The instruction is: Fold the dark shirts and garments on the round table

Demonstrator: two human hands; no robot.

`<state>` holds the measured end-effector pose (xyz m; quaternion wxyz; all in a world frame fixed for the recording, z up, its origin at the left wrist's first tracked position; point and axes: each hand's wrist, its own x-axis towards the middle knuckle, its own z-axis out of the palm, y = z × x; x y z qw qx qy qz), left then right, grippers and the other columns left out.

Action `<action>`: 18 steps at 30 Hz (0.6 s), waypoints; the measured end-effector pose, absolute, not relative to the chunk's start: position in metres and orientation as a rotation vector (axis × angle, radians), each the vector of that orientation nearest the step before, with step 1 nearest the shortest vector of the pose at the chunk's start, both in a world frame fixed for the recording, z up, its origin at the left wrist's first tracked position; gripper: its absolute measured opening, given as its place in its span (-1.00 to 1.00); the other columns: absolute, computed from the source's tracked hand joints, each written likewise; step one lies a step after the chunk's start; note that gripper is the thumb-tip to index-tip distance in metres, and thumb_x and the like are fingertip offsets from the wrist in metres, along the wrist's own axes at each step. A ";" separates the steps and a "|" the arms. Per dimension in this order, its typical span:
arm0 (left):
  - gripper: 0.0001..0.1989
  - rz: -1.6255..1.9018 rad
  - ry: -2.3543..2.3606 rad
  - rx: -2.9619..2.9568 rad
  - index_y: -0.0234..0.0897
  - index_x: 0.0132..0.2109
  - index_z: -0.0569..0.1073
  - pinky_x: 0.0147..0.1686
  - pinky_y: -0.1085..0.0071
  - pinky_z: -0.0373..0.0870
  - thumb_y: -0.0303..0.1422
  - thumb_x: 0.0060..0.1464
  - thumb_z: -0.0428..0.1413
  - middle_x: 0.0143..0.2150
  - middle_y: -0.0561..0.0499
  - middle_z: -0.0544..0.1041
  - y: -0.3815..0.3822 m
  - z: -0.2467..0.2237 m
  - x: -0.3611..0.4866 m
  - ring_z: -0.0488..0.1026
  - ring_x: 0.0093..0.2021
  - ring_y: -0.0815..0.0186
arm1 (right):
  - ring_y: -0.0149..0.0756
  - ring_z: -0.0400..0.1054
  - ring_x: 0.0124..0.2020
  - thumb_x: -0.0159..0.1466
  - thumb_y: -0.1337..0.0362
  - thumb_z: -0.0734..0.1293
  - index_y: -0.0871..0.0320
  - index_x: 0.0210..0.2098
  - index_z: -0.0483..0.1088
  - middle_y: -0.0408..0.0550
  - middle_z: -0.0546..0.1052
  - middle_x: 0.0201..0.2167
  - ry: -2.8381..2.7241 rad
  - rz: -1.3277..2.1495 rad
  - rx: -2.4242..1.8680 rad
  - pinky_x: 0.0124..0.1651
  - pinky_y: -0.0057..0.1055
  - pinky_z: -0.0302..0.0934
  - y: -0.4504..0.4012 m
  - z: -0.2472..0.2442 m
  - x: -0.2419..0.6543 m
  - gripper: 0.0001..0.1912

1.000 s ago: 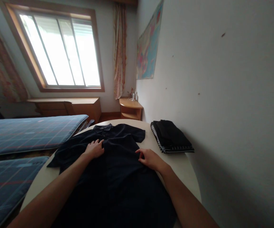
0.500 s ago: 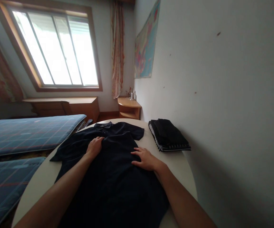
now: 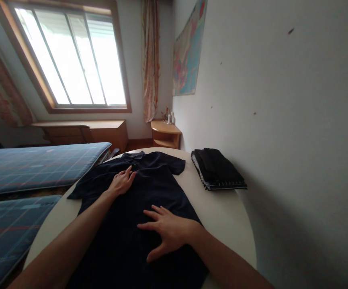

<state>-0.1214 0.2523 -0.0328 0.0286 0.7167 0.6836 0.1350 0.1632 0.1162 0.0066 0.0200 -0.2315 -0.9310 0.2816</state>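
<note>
Shirt (image 3: 152, 188) flat on table (image 3: 228, 224), left hand (image 3: 122, 182) at 11, right hand (image 3: 169, 229) at 4

Clock read from the shirt's middle, 12 = away from the person.

Shirt: dark, short-sleeved, spread out, collar (image 3: 133, 155) at 12 close to the table's far edge. Sleeves at 10 and 1. Lower end ran toward 6, partly behind the forearms. Light creasing across the chest.

Left hand: palm down on the chest, half open, index finger out straightest, others loosely bent. Resting on cloth, no grip.

Right hand: nearer the person, wide open, fingers fanned toward 10, thumb well apart. Nothing held. Over the shirt; couldn't tell if fingertips touched it.

Stack (image 3: 222, 168): folded dark clothes, striped edge showing, at 2 on the table beside the wall (image 3: 282, 160), apart from shirt and both hands.

Around: two plaid mattresses, far one (image 3: 41, 166) at 10, near one (image 3: 8, 224) at 9. Desk (image 3: 109, 130) at 11 under the bright window (image 3: 71, 60). Corner shelf (image 3: 165, 127) just past 12, small items on top. Map (image 3: 189, 52) on the wall at 1.
</note>
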 end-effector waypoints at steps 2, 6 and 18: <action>-0.32 0.337 2.091 2.183 -0.34 0.44 -0.04 0.23 0.08 0.11 -0.05 0.33 -0.34 0.29 -0.15 0.35 0.262 -0.030 -0.124 0.15 0.36 0.04 | 0.22 -0.27 0.43 0.08 -0.20 0.44 -0.05 0.36 0.12 0.11 -0.04 0.44 -2.885 0.862 -0.708 0.37 0.19 -0.28 0.113 0.004 0.157 -0.05; -0.31 0.278 2.078 2.138 -0.29 0.43 -0.01 0.19 -0.02 0.13 -0.01 0.31 -0.35 0.31 -0.19 0.32 0.276 -0.027 -0.126 0.14 0.35 -0.05 | 0.11 0.02 0.35 0.18 -0.14 0.39 0.05 0.23 0.32 0.15 0.23 0.32 -2.823 0.722 -0.726 0.33 0.01 -0.05 0.112 0.008 0.151 -0.28; -0.24 0.191 2.017 2.217 -0.34 0.44 -0.04 0.25 0.17 0.06 0.05 0.29 -0.30 0.37 -0.23 0.22 0.276 -0.025 -0.122 0.17 0.35 0.03 | 0.16 -0.07 0.38 -0.02 -0.04 0.55 0.15 -0.02 0.38 0.19 0.14 0.35 -3.011 0.782 -0.447 0.34 -0.02 -0.07 0.078 0.014 0.140 -0.33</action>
